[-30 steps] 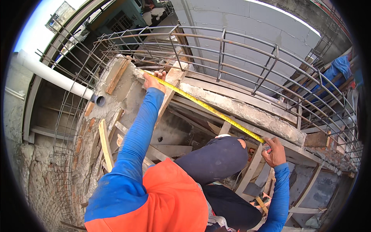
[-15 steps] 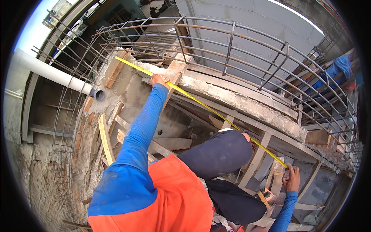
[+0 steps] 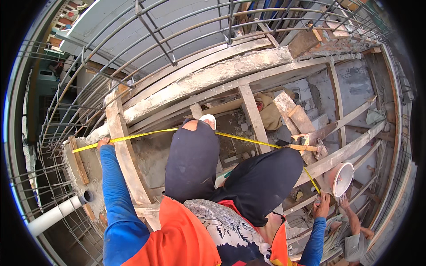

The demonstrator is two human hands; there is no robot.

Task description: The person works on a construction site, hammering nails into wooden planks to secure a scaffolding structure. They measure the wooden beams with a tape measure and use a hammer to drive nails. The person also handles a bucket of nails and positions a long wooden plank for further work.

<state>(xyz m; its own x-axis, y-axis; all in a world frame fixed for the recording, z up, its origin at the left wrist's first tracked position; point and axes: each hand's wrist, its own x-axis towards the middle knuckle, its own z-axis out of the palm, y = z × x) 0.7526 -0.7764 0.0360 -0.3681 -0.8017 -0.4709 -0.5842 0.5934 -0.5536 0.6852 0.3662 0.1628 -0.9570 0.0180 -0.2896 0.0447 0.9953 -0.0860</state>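
Observation:
A yellow tape measure blade (image 3: 246,138) stretches across the frame, passing over my bent knees. At its left end my left hand (image 3: 105,142) is closed on the blade, beside a wooden plank; a short length runs on past the fingers. My right hand (image 3: 321,206), low at the right, is wrapped round the tape measure's case (image 3: 317,201), mostly hidden by the fingers. From there the blade rises to my right knee, where part of it is hidden. Close to my right hand, another person's hand (image 3: 344,201) reaches up to a white bucket (image 3: 339,179).
A long rebar cage (image 3: 177,40) curves across the far side above a rough concrete beam (image 3: 208,82). Timber beams (image 3: 253,111) frame gaps with a lower level beneath. A wooden-handled tool (image 3: 304,147) lies near my right knee. A white pipe (image 3: 57,215) juts out at left.
My view has swung rightward, bringing the other person and the bucket into sight. My knees now stand farther apart, and the blade bends over them. Both hands keep hold of the tape measure.

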